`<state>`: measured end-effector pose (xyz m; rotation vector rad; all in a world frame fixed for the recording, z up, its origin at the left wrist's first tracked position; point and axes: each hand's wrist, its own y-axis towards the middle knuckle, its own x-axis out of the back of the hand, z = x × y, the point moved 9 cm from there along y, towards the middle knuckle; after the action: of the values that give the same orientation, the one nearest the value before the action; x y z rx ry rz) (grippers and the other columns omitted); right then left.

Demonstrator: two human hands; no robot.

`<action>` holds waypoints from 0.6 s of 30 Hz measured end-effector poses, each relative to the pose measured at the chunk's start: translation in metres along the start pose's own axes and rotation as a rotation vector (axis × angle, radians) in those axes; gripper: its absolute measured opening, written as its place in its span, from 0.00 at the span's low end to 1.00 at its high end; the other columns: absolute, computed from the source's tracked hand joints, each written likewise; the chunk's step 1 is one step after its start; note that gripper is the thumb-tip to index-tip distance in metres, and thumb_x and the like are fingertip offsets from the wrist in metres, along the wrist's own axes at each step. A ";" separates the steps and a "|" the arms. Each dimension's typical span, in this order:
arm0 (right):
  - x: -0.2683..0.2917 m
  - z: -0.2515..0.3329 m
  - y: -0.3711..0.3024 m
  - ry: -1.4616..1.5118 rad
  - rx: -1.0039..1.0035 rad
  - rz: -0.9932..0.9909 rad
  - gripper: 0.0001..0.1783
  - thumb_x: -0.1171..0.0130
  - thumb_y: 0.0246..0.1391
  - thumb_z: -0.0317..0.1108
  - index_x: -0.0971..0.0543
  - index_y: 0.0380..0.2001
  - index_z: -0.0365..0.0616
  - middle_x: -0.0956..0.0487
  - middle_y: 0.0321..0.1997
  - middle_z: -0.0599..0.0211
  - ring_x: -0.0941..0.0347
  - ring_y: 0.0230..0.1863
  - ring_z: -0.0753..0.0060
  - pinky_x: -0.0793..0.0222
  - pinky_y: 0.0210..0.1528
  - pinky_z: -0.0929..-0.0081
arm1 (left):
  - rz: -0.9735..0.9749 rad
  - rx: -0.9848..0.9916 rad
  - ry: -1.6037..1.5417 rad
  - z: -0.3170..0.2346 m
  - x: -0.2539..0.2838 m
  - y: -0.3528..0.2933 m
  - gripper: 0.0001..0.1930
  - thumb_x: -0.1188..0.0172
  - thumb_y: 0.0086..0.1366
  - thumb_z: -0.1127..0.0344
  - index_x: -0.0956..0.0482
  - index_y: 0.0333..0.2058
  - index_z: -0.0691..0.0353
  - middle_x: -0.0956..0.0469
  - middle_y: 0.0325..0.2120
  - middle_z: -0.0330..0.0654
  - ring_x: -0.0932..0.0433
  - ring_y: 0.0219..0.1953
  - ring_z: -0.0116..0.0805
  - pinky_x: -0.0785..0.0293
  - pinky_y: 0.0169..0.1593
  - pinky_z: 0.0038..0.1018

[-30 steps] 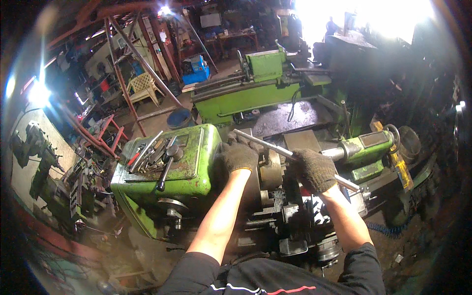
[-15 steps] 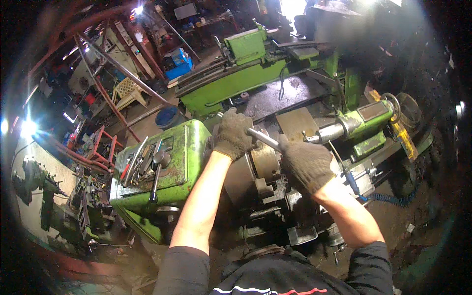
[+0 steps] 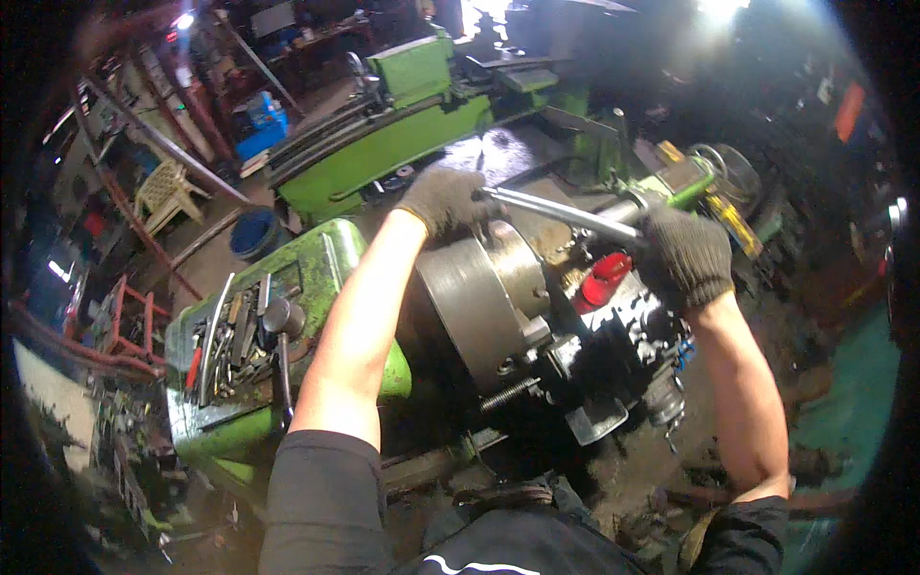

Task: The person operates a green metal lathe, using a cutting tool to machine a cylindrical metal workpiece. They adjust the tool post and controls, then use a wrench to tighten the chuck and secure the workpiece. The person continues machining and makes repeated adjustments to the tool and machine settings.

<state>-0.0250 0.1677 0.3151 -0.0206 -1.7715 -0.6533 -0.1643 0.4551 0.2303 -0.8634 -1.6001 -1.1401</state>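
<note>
A long, round metal bar (image 3: 565, 213) slants across above the lathe chuck (image 3: 465, 302). My left hand (image 3: 441, 201), in a dark knitted glove, is closed at the bar's left end, over the top of the chuck. Its fingertips are partly hidden by a dark piece at that end. Gloved alike, my right hand (image 3: 686, 251) wraps round the bar's right end. A shiny metal workpiece (image 3: 517, 266) sits at the chuck's front face. Below the bar, a red object (image 3: 604, 280), perhaps a bottle, stands near the tool carriage (image 3: 613, 335).
At left, the green headstock (image 3: 335, 259) carries loose hand tools (image 3: 235, 335) and a lever (image 3: 285, 359). The tailstock (image 3: 661, 192) is at far right. Behind stand another green lathe (image 3: 383, 158), a blue bucket (image 3: 254, 233) and a plastic chair (image 3: 171, 196).
My hands are farther apart, with more of the bar showing between them. The right hand has moved right and away from me. The red object now shows, and the whole view has shifted.
</note>
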 end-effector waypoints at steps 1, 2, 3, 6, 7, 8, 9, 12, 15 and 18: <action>-0.005 -0.002 0.010 -0.092 -0.040 0.022 0.13 0.33 0.62 0.45 0.11 0.39 0.49 0.12 0.28 0.52 0.11 0.33 0.45 0.17 0.37 0.48 | 0.134 0.037 -0.054 0.002 -0.003 0.005 0.37 0.38 0.67 0.24 0.12 0.43 0.59 0.12 0.39 0.59 0.13 0.47 0.63 0.20 0.53 0.53; -0.003 0.004 0.013 -0.064 -0.019 0.042 0.14 0.33 0.60 0.45 0.10 0.36 0.46 0.12 0.28 0.49 0.11 0.33 0.44 0.17 0.36 0.46 | 0.076 0.048 -0.038 0.001 0.005 0.000 0.38 0.39 0.69 0.24 0.12 0.45 0.60 0.12 0.41 0.59 0.13 0.49 0.63 0.19 0.54 0.52; -0.003 0.010 0.019 -0.112 -0.011 0.058 0.13 0.33 0.59 0.44 0.10 0.34 0.46 0.12 0.29 0.48 0.11 0.33 0.42 0.16 0.37 0.46 | 0.115 0.056 -0.069 0.013 -0.001 -0.001 0.38 0.39 0.69 0.24 0.12 0.46 0.60 0.11 0.42 0.59 0.13 0.50 0.63 0.19 0.55 0.52; -0.001 0.018 0.034 -0.179 0.064 0.136 0.14 0.34 0.58 0.43 0.11 0.33 0.43 0.11 0.32 0.45 0.11 0.35 0.40 0.15 0.40 0.45 | 0.160 0.131 -0.027 0.036 -0.017 0.009 0.38 0.42 0.71 0.24 0.11 0.47 0.59 0.11 0.44 0.59 0.13 0.51 0.63 0.19 0.56 0.52; 0.002 0.020 0.036 -0.161 0.075 0.116 0.15 0.34 0.58 0.44 0.11 0.33 0.43 0.12 0.33 0.45 0.11 0.37 0.40 0.15 0.42 0.45 | 0.161 0.153 -0.014 0.037 -0.017 0.009 0.39 0.43 0.72 0.24 0.11 0.47 0.59 0.11 0.44 0.59 0.13 0.51 0.63 0.19 0.56 0.52; -0.003 0.017 0.039 -0.178 0.065 0.126 0.16 0.33 0.57 0.45 0.11 0.35 0.43 0.11 0.36 0.46 0.11 0.39 0.40 0.15 0.44 0.46 | 0.106 0.159 -0.017 0.033 -0.018 0.008 0.40 0.44 0.73 0.23 0.10 0.46 0.60 0.11 0.44 0.59 0.12 0.50 0.62 0.19 0.57 0.51; -0.011 0.012 0.045 -0.192 0.065 0.134 0.17 0.31 0.57 0.46 0.12 0.37 0.43 0.11 0.38 0.47 0.11 0.40 0.41 0.16 0.46 0.46 | 0.160 0.195 -0.022 0.036 -0.023 0.009 0.40 0.44 0.72 0.23 0.10 0.47 0.60 0.10 0.44 0.58 0.12 0.50 0.61 0.19 0.57 0.51; -0.024 -0.002 0.060 -0.212 0.133 0.091 0.19 0.31 0.58 0.46 0.15 0.47 0.45 0.13 0.46 0.46 0.11 0.46 0.40 0.17 0.49 0.48 | 0.123 0.136 0.034 0.007 0.001 -0.003 0.44 0.45 0.70 0.19 0.09 0.47 0.61 0.10 0.44 0.58 0.11 0.49 0.57 0.18 0.56 0.50; -0.062 -0.031 0.091 -0.238 0.165 0.134 0.22 0.30 0.62 0.49 0.16 0.51 0.46 0.11 0.42 0.49 0.11 0.45 0.40 0.16 0.48 0.47 | -0.008 0.315 0.108 0.017 -0.017 -0.008 0.51 0.46 0.65 0.13 0.10 0.49 0.65 0.10 0.43 0.59 0.09 0.49 0.54 0.16 0.56 0.49; -0.101 -0.068 0.123 -0.133 0.144 0.132 0.10 0.32 0.61 0.43 0.11 0.41 0.51 0.10 0.44 0.56 0.13 0.49 0.46 0.16 0.50 0.50 | -0.022 0.436 0.028 -0.013 -0.010 -0.005 0.44 0.46 0.71 0.21 0.11 0.50 0.65 0.11 0.46 0.61 0.10 0.51 0.56 0.15 0.56 0.49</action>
<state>0.1088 0.2731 0.2865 -0.0833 -1.9242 -0.4369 -0.1620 0.4408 0.2207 -0.5412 -1.7485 -0.7680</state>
